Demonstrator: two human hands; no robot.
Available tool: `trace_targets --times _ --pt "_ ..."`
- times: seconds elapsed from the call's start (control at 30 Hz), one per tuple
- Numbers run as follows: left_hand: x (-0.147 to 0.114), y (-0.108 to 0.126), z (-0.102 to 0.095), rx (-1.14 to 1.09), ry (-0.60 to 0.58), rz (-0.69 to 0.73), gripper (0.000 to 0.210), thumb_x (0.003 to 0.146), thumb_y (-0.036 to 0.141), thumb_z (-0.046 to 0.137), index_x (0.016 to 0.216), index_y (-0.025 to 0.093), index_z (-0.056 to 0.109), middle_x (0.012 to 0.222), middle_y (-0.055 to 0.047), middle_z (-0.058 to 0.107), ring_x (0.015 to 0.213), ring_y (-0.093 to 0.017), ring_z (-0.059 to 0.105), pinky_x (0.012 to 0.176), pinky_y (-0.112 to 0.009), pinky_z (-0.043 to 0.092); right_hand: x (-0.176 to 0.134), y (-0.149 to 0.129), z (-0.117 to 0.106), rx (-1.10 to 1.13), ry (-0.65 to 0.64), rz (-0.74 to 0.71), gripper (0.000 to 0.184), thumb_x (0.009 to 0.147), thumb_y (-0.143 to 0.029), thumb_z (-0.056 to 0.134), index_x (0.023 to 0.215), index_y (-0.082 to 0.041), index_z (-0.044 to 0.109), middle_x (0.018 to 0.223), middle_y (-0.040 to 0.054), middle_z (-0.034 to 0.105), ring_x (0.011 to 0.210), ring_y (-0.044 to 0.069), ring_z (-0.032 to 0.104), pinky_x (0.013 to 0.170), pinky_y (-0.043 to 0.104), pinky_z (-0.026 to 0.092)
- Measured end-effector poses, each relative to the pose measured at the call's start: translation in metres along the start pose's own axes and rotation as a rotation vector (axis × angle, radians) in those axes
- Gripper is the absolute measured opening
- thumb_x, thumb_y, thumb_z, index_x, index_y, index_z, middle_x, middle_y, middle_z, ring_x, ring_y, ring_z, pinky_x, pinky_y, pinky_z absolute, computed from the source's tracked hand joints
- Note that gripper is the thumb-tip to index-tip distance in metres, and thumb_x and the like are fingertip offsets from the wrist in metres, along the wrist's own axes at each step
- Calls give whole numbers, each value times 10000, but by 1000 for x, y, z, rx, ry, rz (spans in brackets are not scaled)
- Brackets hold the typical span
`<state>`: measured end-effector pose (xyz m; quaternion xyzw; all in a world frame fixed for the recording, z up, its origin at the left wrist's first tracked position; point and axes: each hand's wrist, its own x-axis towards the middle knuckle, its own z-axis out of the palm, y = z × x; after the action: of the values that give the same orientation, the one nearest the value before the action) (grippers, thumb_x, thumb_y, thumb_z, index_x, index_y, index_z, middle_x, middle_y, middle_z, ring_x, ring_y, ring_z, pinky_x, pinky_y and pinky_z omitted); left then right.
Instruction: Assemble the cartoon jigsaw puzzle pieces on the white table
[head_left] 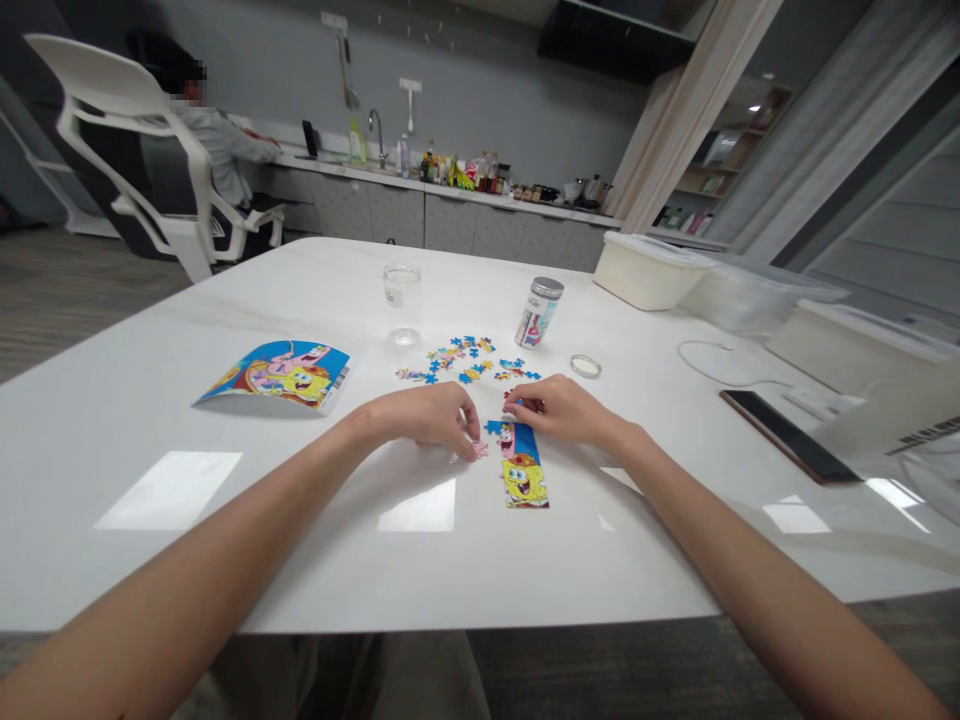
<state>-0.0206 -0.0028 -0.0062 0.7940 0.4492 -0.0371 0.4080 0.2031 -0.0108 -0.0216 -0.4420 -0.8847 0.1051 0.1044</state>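
A partly joined jigsaw puzzle [525, 478] lies flat in front of me, showing a yellow cartoon face, a pink face and blue background. My left hand [439, 418] is closed at its left side, thumb and finger on a pink puzzle piece [481, 450] close to the table. At the top edge of the joined part, my right hand [559, 408] has its fingertips bent together; what they hold, if anything, is hidden. Just beyond the hands are several loose puzzle pieces [474, 374]. To the left lies the curled picture sheet [285, 374] with the same characters.
Behind the pieces stand a clear jar [403, 305] and a labelled, silver-lidded canister [538, 312]. A round lid [586, 366] lies to their right. Farther right are a phone [787, 435], a cable and storage boxes [651, 272]. Another person sits beyond a white chair [161, 130].
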Motion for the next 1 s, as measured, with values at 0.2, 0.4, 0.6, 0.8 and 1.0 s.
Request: trace_targets --times 0.2,0.4,0.6,0.8,1.0 --pt "-1 2 -1 15 -26 1 336 606 427 723 852 200 705 751 0 621 544 -96 473 477 -221 346 0 2 1 -7 13 -16 226 898 -280 516 922 -176 715 634 12 605 557 100 462 582 254 319" --pt "2 -1 1 52 -12 46 345 617 441 713 864 200 720 726 -2 632 542 -102 481 486 -235 322 1 4 3 2 6 -37 225 901 -282 506 914 -180 707 654 17 635 573 103 477 582 251 314" --pt "6 -2 5 87 15 121 330 643 425 701 873 188 718 686 10 616 521 -90 465 497 -243 288 0 3 2 -3 -2 -36 218 898 -273 506 893 -182 704 650 11 634 572 101 473 581 248 308" --pt "3 1 3 108 21 126 326 650 448 703 852 193 714 673 19 602 526 -94 464 497 -246 284 1 2 2 -2 6 -29 210 892 -265 514 897 -177 705 656 11 635 572 98 476 590 244 314" --pt "-3 4 0 166 -12 94 302 644 461 705 782 192 698 667 12 603 544 -106 468 521 -249 309 0 0 0 5 7 -29 220 895 -270 508 895 -177 707 649 10 627 570 97 472 597 244 320"
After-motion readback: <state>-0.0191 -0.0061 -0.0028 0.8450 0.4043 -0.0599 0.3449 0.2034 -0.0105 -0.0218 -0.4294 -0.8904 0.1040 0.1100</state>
